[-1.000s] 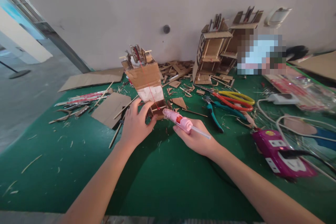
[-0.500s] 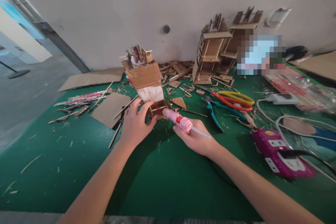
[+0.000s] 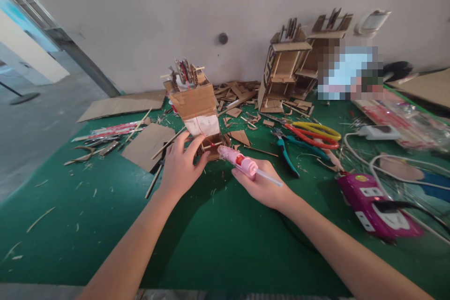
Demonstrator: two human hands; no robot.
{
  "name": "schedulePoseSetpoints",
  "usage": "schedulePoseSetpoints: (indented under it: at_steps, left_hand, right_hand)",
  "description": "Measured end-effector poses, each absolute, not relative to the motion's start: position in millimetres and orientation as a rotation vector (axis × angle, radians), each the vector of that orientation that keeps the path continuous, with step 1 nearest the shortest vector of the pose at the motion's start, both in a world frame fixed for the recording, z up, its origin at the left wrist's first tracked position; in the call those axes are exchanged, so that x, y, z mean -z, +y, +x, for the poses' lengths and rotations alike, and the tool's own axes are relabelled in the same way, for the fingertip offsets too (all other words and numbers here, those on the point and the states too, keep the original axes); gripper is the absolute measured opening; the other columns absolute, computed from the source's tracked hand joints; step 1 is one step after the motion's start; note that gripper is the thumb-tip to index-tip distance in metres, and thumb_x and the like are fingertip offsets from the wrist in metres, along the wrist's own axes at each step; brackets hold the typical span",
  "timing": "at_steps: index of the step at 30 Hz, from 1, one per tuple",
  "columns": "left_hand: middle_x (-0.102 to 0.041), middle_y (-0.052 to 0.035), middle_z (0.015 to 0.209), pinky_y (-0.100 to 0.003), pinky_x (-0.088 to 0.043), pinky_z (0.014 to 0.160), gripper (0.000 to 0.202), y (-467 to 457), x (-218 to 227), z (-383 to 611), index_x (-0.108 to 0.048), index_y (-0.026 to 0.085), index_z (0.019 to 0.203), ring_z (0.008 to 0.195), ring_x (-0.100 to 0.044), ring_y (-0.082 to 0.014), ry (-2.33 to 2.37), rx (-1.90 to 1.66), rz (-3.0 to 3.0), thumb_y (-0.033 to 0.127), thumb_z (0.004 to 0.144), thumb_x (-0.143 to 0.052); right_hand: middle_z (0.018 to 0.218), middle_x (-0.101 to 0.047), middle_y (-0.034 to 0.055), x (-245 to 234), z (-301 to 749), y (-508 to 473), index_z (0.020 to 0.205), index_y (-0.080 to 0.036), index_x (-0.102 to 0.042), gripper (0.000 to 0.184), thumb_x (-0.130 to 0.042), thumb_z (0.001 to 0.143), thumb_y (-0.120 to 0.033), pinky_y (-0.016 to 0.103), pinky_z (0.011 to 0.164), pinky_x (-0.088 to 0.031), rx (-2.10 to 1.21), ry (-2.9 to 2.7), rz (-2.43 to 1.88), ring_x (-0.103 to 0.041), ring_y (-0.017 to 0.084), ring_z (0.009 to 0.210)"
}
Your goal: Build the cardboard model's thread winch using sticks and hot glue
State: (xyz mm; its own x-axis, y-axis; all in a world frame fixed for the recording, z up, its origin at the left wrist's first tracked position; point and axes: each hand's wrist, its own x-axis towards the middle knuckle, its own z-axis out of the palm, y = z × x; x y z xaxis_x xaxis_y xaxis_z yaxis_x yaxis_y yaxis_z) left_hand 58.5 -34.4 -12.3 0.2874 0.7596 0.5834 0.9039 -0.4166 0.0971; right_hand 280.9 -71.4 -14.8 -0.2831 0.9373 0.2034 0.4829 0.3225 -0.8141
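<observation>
My right hand is closed around a pink hot glue gun, with a clear glue stick poking out of its back end. The nozzle meets the lower right edge of a cardboard model that stands upright in front of me. Cardboard discs on a stick top this model, and a red string runs down its front to a small stick near the base. At the lower left side, my left hand grips the model's base with curved fingers and thumb; some fingertips are hidden behind it.
Two similar cardboard models stand by the wall. Orange-and-yellow-handled scissors and teal-handled pliers lie to the right, near a purple power strip with cables. Cardboard scraps, sticks and packets litter the green tabletop.
</observation>
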Motion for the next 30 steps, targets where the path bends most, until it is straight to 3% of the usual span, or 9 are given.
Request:
schedulePoseSetpoints:
  at_steps: [4,9,30]
  left_hand:
    - [-0.049,-0.015,0.126,-0.046,-0.045,0.095,0.043,-35.0,12.9,58.5,-0.05,0.019,0.115,0.119,-0.051,-0.0316,-1.543,0.831,-2.295,0.036,0.079,-0.065]
    - [-0.049,-0.014,0.124,-0.044,-0.046,0.092,0.031,-35.3,14.6,58.7,-0.049,0.021,0.107,0.115,-0.053,-0.0302,-1.504,0.826,-2.291,0.03,0.08,-0.063]
    - [-0.048,-0.0145,0.124,-0.046,-0.045,0.093,0.027,-37.9,15.1,62.4,-0.053,0.02,0.108,0.116,-0.052,-0.0304,-1.499,0.865,-2.309,0.031,0.083,-0.059]
  right_hand:
    - [0.058,-0.046,-0.0043,15.2,281.5,-71.4,0.067,-0.021,-0.04,0.029,-0.049,0.089,-0.039,0.023,0.049,-0.031,-0.834,-1.912,-1.254,-0.042,0.01,0.05]
    - [0.065,-0.053,-0.0014,17.4,281.3,-71.7,0.069,-0.021,-0.043,0.029,-0.049,0.089,-0.041,0.024,0.053,-0.033,-0.826,-1.987,-1.242,-0.048,0.011,0.055]
    - [0.066,-0.052,-0.0013,17.5,279.4,-71.7,0.069,-0.021,-0.043,0.028,-0.049,0.089,-0.04,0.024,0.055,-0.036,-0.835,-1.984,-1.265,-0.049,0.012,0.056]
